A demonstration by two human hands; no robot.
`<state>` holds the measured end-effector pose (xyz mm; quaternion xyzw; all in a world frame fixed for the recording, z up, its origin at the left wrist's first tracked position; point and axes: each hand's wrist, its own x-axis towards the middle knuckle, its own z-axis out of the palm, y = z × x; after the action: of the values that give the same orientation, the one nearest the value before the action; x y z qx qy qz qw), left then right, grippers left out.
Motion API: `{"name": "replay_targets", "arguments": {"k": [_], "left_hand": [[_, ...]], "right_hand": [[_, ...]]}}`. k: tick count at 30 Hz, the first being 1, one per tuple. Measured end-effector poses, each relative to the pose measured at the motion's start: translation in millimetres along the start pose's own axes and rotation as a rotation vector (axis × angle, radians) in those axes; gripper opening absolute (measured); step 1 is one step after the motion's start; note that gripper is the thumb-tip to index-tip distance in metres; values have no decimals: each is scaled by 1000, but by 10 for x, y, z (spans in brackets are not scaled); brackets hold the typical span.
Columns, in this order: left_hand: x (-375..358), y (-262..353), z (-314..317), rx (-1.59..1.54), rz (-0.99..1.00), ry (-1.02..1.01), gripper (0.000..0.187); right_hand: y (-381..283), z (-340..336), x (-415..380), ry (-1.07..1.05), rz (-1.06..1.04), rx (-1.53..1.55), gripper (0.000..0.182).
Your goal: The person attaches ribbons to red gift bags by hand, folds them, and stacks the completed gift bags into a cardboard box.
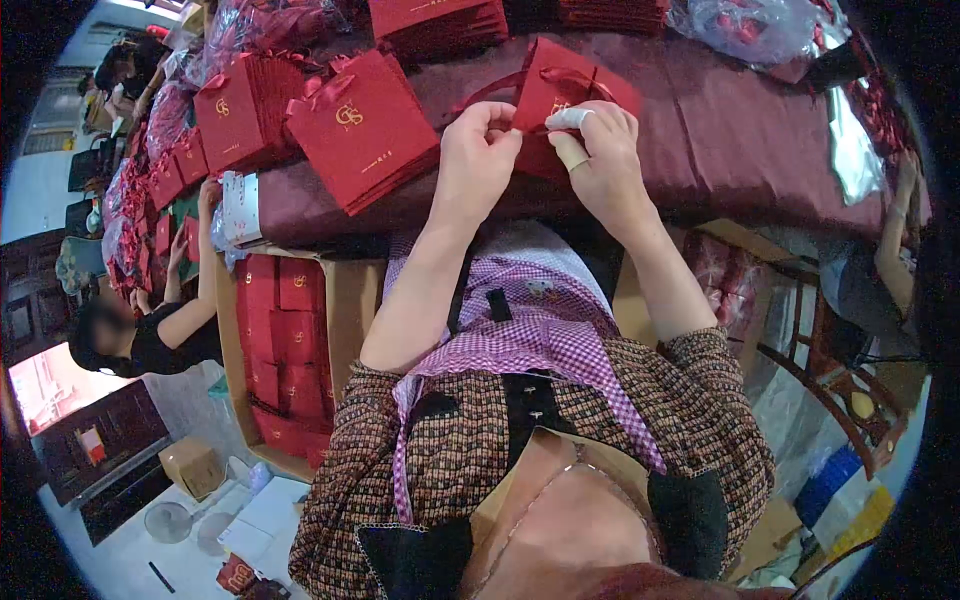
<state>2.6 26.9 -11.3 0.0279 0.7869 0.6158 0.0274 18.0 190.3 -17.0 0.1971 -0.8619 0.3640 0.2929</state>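
Observation:
A red paper gift bag with a gold emblem lies on the cloth-covered table in front of me, under my hands. A dark red ribbon runs off its left side. My left hand is closed in a pinch on that ribbon at the bag's left edge. Over the bag's front, my right hand is pinched too, with white tape and a pale finger cover on its fingers. What its fingertips hold is hidden. Left of my hands, a stack of red bags with ribbon bows lies tilted.
More red bag stacks stand on the dark red tablecloth. A cardboard box of red bags sits below the table edge, left. A person in black works at the left; another person's arm shows at the right. Clear plastic lies at the back.

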Motion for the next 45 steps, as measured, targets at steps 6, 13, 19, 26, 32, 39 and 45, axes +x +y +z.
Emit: {"name": "replay_targets", "arguments": {"k": [6,13,19,26,32,39,45], "left_hand": [[36,-35,-26,-170,-114,-38,27],[23,-27,-28,-198,-68,-48,27],[13,-66,-4,-79,38,-24,24],[-42,-20,125,152,184,165,18],[-90,-38,191,215,297,200,17],[-57,-73,183,253,325,194,16],[14,-118,156,206,264,106,23]], "right_hand": [[-2,88,-48,15,-19,-78,13],[-42,128,-24,13,-81,-173,14],[-76,106,14,-26,-132,-240,14],[-113,130,24,-12,-188,-324,12],[-10,249,-61,31,-39,-145,12],[32,240,-49,56,-249,-287,13],[123,302,-76,63,-21,-106,11]]}}
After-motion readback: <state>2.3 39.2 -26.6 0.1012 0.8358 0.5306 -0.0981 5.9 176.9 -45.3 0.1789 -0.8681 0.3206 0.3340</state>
